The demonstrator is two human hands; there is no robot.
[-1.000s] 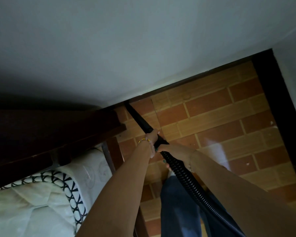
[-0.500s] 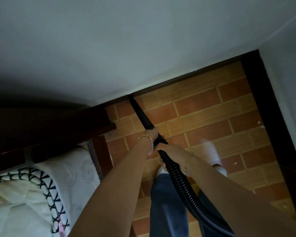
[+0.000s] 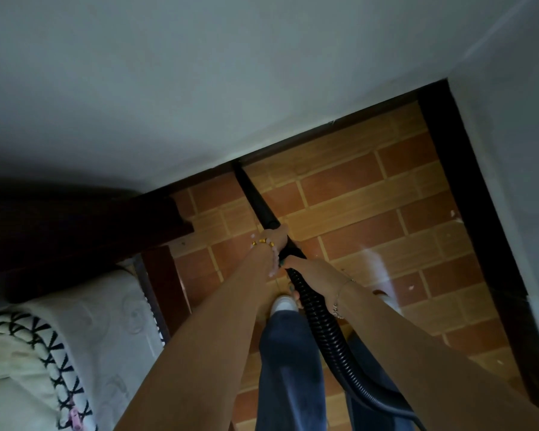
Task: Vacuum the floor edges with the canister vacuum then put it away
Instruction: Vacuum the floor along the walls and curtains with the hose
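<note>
While left hand (image 3: 274, 244) grips wand (image 3: 252, 194), right hand (image 3: 311, 272) grips hose (image 3: 327, 331), tip at baseboard (image 3: 324, 132)

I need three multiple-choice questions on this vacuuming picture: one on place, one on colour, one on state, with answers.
1. Where is the tip of the nozzle?
A) on a chair seat
B) at the dark skirting board
C) inside a bucket

2. What colour is the ribbed hose?
A) white
B) black
C) red

3. How is the vacuum held?
A) by no hand
B) by one hand alone
C) the left hand grips the nozzle, the right hand grips the hose

Answers:
1 B, the tip meets the skirting board.
2 B, it is black along its whole visible length.
3 C, both hands curl round it.
</note>
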